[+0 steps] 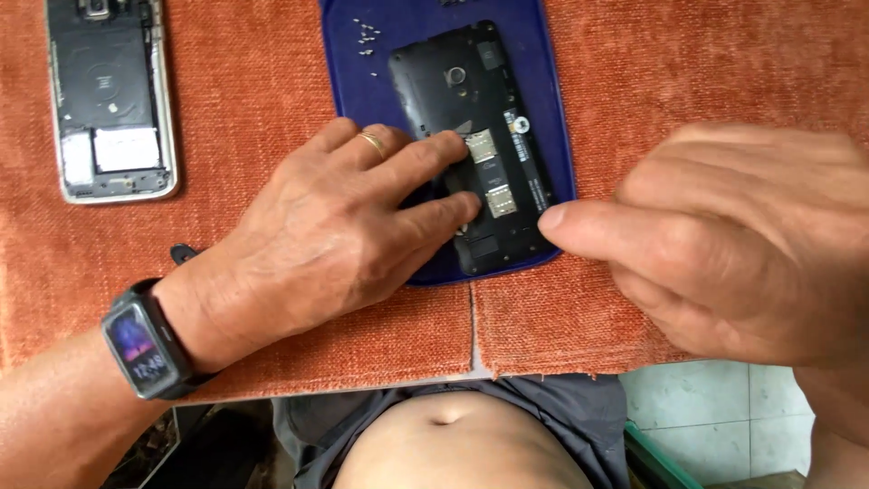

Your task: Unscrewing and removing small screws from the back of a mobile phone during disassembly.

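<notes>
On blue tray (358, 86): left hand (335, 231) flat on opened phone (480, 136), right hand (724, 240) loosely curled, empty, screws (365, 38) nr.

Silver opened phone (110, 98), tiny screws (365, 38).

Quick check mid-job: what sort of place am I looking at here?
Probably an informal phone-repair spot, at home or a small stall. An opened black phone lies on a blue mat beside loose tiny screws, a second stripped phone sits nearby, all on an orange cloth.

Head camera, close, straight down
</notes>
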